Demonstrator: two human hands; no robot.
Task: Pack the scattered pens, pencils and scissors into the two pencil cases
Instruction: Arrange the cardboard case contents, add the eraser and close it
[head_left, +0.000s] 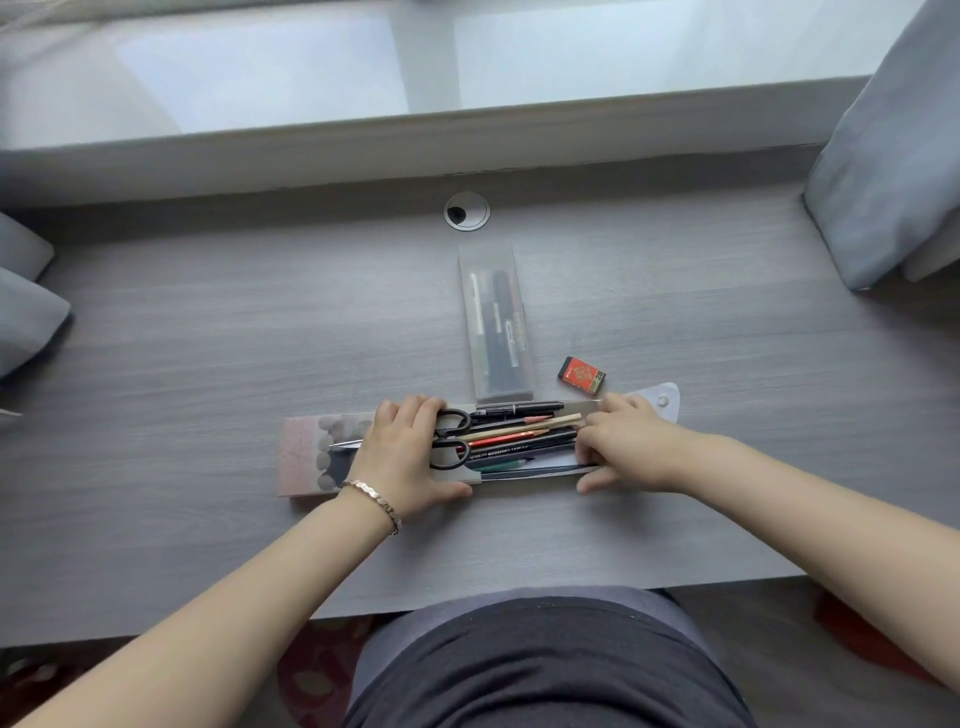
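fingers (415, 408) of the left hand (410, 460) curl over the far edge of the patterned case (304, 457), thumb at its near edge, gripping it on the desk (208, 364). the right hand (634, 447) grips the open end, pressing against the pencils (524, 428). scissors (452, 439) lie on top. best to hold the case still and push the bundle in level, so nothing jams.

Two pencil cases (496, 322) (304, 457), one pair of scissors (452, 436), one red box (582, 374), two hands (410, 457) (628, 447).
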